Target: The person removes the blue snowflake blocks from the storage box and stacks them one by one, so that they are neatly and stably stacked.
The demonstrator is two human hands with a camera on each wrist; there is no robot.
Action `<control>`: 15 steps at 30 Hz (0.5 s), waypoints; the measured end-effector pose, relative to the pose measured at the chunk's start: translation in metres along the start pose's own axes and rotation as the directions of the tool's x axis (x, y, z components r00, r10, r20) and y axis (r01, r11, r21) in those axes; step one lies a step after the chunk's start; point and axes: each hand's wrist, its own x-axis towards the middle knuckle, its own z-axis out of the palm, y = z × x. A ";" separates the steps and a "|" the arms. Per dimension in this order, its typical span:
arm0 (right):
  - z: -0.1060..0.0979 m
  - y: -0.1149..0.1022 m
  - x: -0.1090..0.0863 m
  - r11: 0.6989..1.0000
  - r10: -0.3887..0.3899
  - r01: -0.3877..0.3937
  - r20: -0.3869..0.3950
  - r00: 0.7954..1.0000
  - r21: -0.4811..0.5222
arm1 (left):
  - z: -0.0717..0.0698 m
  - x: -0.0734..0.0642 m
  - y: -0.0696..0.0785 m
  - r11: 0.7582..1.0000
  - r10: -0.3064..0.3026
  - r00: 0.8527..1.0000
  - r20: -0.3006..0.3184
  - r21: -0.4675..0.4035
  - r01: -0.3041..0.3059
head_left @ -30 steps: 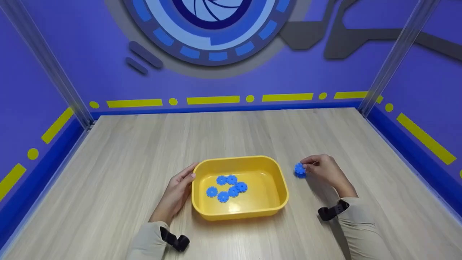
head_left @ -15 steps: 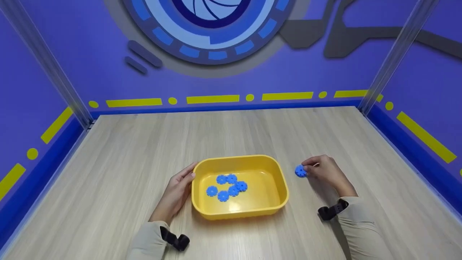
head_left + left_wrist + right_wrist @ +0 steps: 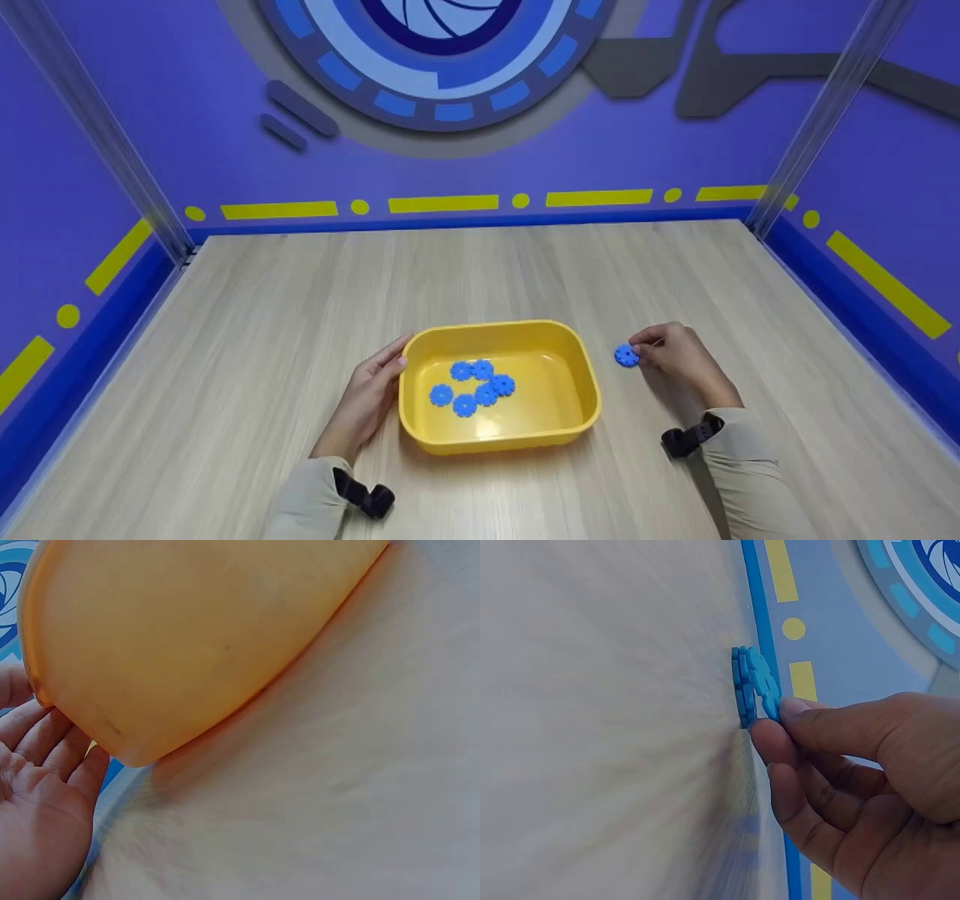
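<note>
My right hand [image 3: 679,360] pinches a blue notched plastic disc [image 3: 763,676] by its edge, between thumb and index finger. In the right wrist view that disc leans at an angle over a small stack of similar discs [image 3: 742,686] lying on the table. From the head view the pinched disc [image 3: 626,355] covers most of the stack. At the left end of a yellow tub [image 3: 499,445], my left hand [image 3: 367,405] grips the wall, thumb at the rim and fingers along the outside. Several blue discs [image 3: 465,406] lie scattered on the tub's floor, two of them overlapping.
The wooden table [image 3: 300,300] runs back to a purple-blue wall [image 3: 465,176] with yellow markings. Side panels flank it left and right. A black wrist camera [image 3: 364,495] sits on each forearm.
The disc in the right hand has tipped lower over the stack and shifted slightly right. The left hand and the tub have stayed in place.
</note>
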 end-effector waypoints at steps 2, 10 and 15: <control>0.000 0.000 0.000 1.000 0.003 -0.003 0.005 1.000 0.000 | 0.000 0.000 0.000 1.000 -0.002 1.000 -0.004 -0.001 0.002; 0.001 0.000 0.000 1.000 0.020 -0.020 0.011 1.000 -0.016 | 0.001 0.000 0.000 1.000 0.003 1.000 -0.014 0.000 -0.003; 0.000 0.000 0.000 1.000 0.004 -0.003 0.012 1.000 -0.017 | 0.001 -0.001 0.000 1.000 0.005 1.000 -0.010 0.000 -0.005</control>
